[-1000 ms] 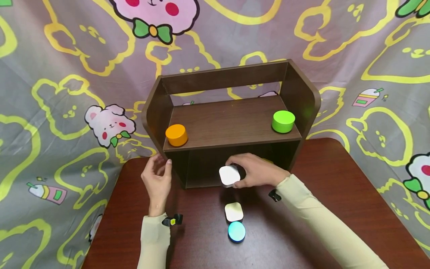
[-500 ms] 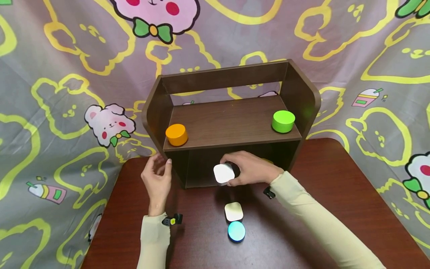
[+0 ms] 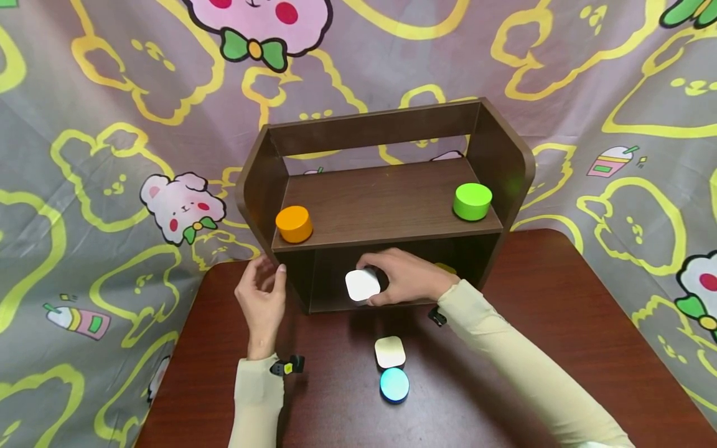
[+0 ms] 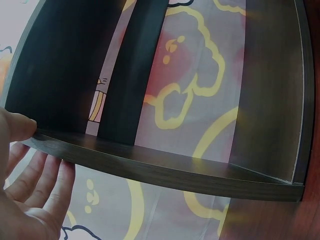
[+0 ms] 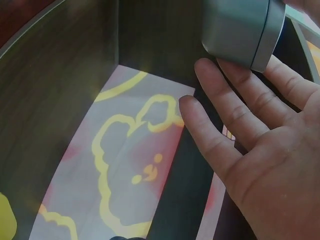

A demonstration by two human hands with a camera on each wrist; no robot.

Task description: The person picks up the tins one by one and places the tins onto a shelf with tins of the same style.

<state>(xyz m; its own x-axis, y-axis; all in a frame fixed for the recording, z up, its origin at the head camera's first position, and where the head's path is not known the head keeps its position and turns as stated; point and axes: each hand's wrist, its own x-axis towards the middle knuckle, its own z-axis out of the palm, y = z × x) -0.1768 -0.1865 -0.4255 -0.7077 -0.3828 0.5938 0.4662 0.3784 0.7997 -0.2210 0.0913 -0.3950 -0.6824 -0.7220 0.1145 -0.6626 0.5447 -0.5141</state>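
Note:
My right hand (image 3: pixel 409 277) grips a small rounded-square container with a white top (image 3: pixel 363 285) between thumb and fingers, in front of the lower compartment of the dark brown wooden shelf (image 3: pixel 386 193). Seen from the right wrist, this container (image 5: pixel 240 32) has grey sides and a seam near one end. My left hand (image 3: pixel 262 298) holds the front edge of the shelf's left side panel. In the left wrist view the left hand's thumb lies on the inner face of that panel, its fingers (image 4: pixel 60 187) on the outer face.
On the upper board stand an orange round container (image 3: pixel 294 224) at left and a green one (image 3: pixel 472 201) at right. Something yellow (image 3: pixel 445 269) sits in the lower compartment. A cream square container (image 3: pixel 389 353) and a blue round one (image 3: pixel 394 386) touch or nearly touch on the table (image 3: pixel 336 410).
My right hand has carried the white-topped container left and slightly away from me, toward the lower compartment. My left hand has stayed in place on the side panel.

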